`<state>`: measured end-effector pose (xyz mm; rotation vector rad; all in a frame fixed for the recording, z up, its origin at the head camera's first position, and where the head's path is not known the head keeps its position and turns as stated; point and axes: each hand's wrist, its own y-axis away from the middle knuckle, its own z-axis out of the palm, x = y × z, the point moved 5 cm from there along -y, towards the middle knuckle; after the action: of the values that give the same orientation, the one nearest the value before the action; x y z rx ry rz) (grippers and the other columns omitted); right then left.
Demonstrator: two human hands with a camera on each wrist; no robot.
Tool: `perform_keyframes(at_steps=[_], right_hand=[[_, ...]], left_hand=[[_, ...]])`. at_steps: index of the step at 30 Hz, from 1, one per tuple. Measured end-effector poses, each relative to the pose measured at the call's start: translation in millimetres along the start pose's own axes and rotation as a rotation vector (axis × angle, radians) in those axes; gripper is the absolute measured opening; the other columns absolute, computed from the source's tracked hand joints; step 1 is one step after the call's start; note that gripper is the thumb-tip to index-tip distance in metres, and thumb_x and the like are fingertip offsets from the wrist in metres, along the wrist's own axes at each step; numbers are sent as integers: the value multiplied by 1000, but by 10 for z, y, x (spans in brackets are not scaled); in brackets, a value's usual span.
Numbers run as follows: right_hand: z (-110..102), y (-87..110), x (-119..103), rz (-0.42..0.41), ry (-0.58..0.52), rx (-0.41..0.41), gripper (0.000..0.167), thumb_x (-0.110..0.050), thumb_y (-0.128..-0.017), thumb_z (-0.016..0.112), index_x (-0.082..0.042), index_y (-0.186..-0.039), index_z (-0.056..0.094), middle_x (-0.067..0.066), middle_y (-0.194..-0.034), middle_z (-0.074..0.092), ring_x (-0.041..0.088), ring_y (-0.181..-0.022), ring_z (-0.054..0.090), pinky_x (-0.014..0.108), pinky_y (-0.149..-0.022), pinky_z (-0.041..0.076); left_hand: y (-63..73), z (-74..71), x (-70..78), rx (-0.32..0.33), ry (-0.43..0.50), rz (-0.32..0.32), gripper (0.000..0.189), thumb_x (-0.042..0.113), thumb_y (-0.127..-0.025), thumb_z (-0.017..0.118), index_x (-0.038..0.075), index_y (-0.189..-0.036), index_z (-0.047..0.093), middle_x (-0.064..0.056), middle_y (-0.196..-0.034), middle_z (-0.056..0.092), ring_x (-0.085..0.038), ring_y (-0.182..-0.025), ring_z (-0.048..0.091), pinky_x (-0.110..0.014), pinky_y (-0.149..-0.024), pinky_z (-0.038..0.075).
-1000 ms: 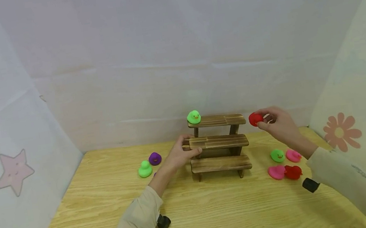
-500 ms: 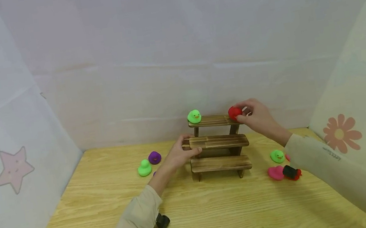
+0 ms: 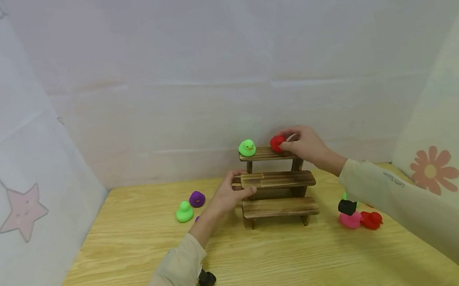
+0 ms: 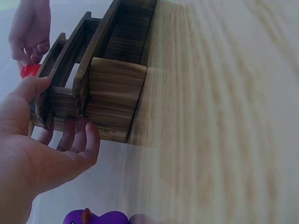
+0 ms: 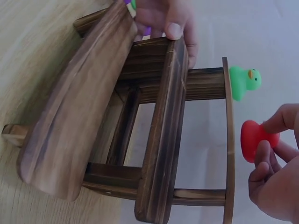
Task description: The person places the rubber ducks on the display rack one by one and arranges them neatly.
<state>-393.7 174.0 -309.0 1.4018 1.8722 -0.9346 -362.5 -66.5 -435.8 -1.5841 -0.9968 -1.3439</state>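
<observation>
Head view: the right hand (image 3: pixel 309 146) pinches a red toy duck (image 3: pixel 276 144), partly masked by that hand, just over the top tier (image 3: pixel 263 153) at 12 o'clock on the three-tier wooden stand (image 3: pixel 279 180). The left hand (image 3: pixel 227 193) grips the stand's 9 o'clock side. At 4 o'clock, a black wrist camera (image 3: pixel 347 207) hides most of a green toy duck (image 3: pixel 344 195).

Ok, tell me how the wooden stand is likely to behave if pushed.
The wooden stand looks stiff: its planks run straight, without visible sag. It may resist sliding or tipping, since the left hand grips its middle step. The green duck on the top step appears merely set there, so a jolt might topple it.
</observation>
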Motion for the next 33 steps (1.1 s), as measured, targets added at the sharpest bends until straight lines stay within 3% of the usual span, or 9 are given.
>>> perform_keyframes(at_steps=[6,11,20,33], right_hand=[[34,-75,-12,28,-55,-36,36,-15,-93,72,-7,-128,69,14,-115,66,31,-95,62,45,-79,54],[99,-103,-46,-12,-39,-67,35,-15,-91,75,-8,-125,71,14,-114,67,31,-95,63,44,-76,54],[149,-94,-38,-35,-19,-80,32,-15,-92,74,-9,-124,72,12,-111,68,29,-94,63,40,-74,53],[134,-21,-77,-86,39,-93,31,-16,-95,72,-9,-125,72,12,-111,68,29,-93,62,37,-68,50]], left_hand=[[-25,16,-3,-16,22,-19,76,17,-91,79,5,-153,37,-23,-134,51,-36,-118,56,-59,-100,46],[-27,32,3,-41,37,-18,76,12,-92,76,1,-154,33,-26,-137,46,-37,-117,56,-61,-100,44],[-4,50,-22,-25,48,-3,77,22,-90,80,10,-153,38,-18,-135,48,-32,-116,57,-57,-99,47],[-21,105,-5,-32,24,-1,78,26,-90,80,8,-153,38,-15,-135,48,-31,-117,56,-52,-96,50]])
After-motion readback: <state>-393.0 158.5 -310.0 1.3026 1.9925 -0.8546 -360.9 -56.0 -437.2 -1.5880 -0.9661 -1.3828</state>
